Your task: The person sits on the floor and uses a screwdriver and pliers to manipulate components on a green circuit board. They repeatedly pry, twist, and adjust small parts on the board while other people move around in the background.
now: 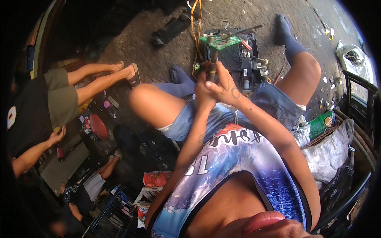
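Both hands come together in front of me on the dark handle of a hand tool. My left hand is wrapped round the lower part of it. Pressed against it, my right hand is closed on the same handle. The tool's far end is blurred, so its kind is unclear; a long dark bar lies across it there. Just behind that end is a green circuit board, over an opened black plastic machine housing on the ground between my feet.
An orange cord runs near a black plastic part. A red-handled screwdriver lies right of the housing. White sacks and a metal frame stand at the right. Another person's legs reach in from the left; a second person sits lower left.
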